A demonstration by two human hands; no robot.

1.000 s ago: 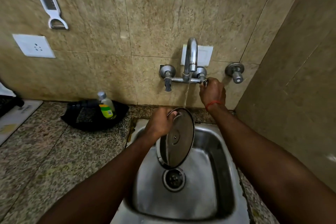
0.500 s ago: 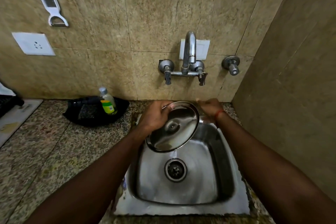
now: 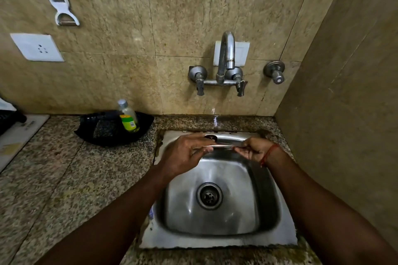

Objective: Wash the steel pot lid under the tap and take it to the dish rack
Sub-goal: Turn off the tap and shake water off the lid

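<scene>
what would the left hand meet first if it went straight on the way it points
Probably the right hand, gripping the far edge of the steel pot lid both hold; depth unclear.

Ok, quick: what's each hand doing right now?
Left hand: grips the steel pot lid at its left edge.
Right hand: pinches the lid's right edge.
</scene>
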